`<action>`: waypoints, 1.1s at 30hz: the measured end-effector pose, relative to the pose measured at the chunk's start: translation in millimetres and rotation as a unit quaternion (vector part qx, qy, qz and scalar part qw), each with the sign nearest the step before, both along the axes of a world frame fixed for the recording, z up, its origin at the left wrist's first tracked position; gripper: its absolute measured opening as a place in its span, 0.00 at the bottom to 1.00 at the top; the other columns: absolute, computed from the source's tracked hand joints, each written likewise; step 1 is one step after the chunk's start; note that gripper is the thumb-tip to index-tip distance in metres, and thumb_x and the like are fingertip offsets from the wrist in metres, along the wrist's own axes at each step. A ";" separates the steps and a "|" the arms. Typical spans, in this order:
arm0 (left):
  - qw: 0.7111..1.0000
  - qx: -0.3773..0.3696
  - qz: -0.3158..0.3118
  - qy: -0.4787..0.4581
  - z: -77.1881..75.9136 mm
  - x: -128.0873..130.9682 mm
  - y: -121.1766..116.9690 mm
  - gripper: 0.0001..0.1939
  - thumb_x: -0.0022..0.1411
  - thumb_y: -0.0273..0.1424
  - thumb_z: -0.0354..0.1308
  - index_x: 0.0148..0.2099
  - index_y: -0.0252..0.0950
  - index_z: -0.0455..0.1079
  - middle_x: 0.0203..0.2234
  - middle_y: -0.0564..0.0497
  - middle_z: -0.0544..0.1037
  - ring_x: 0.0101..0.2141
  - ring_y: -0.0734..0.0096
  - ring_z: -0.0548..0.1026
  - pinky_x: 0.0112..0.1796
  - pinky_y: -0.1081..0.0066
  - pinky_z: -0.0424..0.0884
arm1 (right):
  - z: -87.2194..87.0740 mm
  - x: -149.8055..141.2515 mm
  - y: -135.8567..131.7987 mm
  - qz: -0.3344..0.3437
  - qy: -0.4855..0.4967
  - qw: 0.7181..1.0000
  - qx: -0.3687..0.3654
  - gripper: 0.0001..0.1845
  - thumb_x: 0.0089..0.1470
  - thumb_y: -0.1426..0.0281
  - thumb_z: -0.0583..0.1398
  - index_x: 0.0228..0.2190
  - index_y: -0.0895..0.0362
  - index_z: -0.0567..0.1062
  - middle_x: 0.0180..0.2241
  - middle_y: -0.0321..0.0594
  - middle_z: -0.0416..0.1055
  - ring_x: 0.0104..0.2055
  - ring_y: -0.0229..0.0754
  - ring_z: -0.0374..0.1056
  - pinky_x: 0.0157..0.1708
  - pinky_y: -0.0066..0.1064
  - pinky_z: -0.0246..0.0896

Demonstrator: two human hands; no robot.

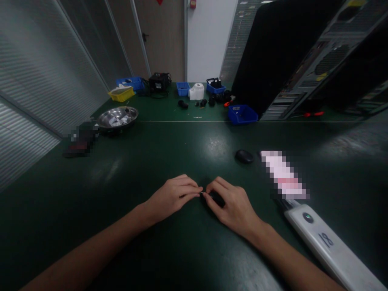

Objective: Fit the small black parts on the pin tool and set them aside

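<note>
Both hands meet low over the green table, their fingertips almost touching. My left hand [177,193] is closed in a pinch, thumb against fingers, with a tiny pale sliver at the tips that is too small to name. Curled around a small black rounded object [217,199] is my right hand [235,204]. Fingers hide much of that object, so its kind does not show. Its dark edge reaches toward the left fingertips. Beyond the right hand lies a black computer mouse [244,156].
A white device marked 18 [329,246] lies at the right. Farther off are a metal bowl [106,120] with white bits, a yellow bin [121,95], a blue bin [242,115], a white plastic housing [196,92] and a black box [159,82]. A large black panel [273,52] stands behind.
</note>
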State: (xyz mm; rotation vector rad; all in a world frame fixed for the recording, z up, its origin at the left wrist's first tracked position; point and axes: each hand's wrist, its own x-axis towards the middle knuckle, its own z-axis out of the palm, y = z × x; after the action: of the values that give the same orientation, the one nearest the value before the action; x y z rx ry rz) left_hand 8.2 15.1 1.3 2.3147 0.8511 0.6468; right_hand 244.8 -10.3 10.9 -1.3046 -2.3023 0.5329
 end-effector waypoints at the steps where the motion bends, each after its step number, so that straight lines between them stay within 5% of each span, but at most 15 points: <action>1: 1.000 0.005 -0.002 0.000 -0.5 0.4 0.0 0.15 0.71 0.33 0.53 0.55 0.42 0.75 0.46 0.50 0.80 0.47 0.71 0.74 0.48 0.67 0.73 | -0.5 -0.2 0.3 0.002 0.005 1.000 0.002 0.08 0.67 0.64 0.56 0.38 0.52 0.73 0.38 0.35 0.71 0.30 0.36 0.66 0.30 0.30 0.55; 8: 0.997 0.046 0.036 0.059 2.7 1.8 -1.7 0.21 0.72 0.32 0.51 0.64 0.49 0.66 0.45 0.51 0.75 0.45 0.71 0.70 0.46 0.67 0.70 | -1.7 1.9 3.7 -0.036 0.051 0.998 0.023 0.09 0.67 0.64 0.56 0.36 0.54 0.73 0.36 0.37 0.71 0.34 0.38 0.68 0.33 0.29 0.59; 13: 0.979 0.077 0.032 0.187 10.7 6.6 -3.6 0.29 0.71 0.28 0.47 0.71 0.50 0.54 0.45 0.48 0.71 0.44 0.65 0.67 0.45 0.61 0.68 | -1.2 5.4 6.0 -0.078 -0.026 0.996 0.034 0.11 0.67 0.62 0.55 0.37 0.53 0.73 0.37 0.37 0.71 0.31 0.37 0.68 0.29 0.29 0.55; 18: 0.976 0.068 0.025 0.206 15.4 4.4 -1.3 0.28 0.71 0.29 0.46 0.71 0.48 0.54 0.46 0.46 0.71 0.45 0.64 0.68 0.47 0.59 0.68 | 1.6 6.1 5.2 -0.089 -0.111 0.989 0.043 0.11 0.68 0.61 0.54 0.37 0.52 0.74 0.37 0.36 0.71 0.29 0.37 0.67 0.27 0.30 0.51; 25: 0.991 0.020 0.018 0.130 18.6 11.9 -5.4 0.17 0.72 0.33 0.49 0.60 0.44 0.68 0.53 0.50 0.74 0.53 0.66 0.69 0.55 0.61 0.70 | 1.9 5.5 5.2 -0.105 -0.115 0.987 0.041 0.10 0.68 0.61 0.55 0.37 0.51 0.73 0.38 0.36 0.72 0.31 0.38 0.69 0.27 0.31 0.51; 30: 0.987 0.044 -0.011 0.157 15.3 23.1 -8.2 0.18 0.74 0.33 0.44 0.60 0.42 0.67 0.57 0.51 0.73 0.58 0.66 0.68 0.61 0.56 0.67 | 2.8 5.3 5.0 -0.114 -0.111 0.987 0.031 0.10 0.67 0.62 0.55 0.37 0.51 0.74 0.38 0.35 0.72 0.31 0.38 0.69 0.28 0.31 0.52; 33: 0.988 0.029 -0.005 0.153 11.8 7.9 -3.7 0.19 0.74 0.33 0.43 0.61 0.43 0.66 0.56 0.52 0.75 0.56 0.69 0.70 0.60 0.60 0.69 | 3.7 5.7 4.6 -0.113 -0.102 0.988 0.025 0.11 0.67 0.61 0.55 0.37 0.51 0.74 0.38 0.35 0.72 0.30 0.38 0.69 0.29 0.31 0.53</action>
State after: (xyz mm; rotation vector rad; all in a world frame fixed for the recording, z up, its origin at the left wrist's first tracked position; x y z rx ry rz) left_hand 16.1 11.4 13.1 2.5092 0.9661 0.3181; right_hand 250.5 -5.7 14.6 -1.6364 -2.2671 0.2755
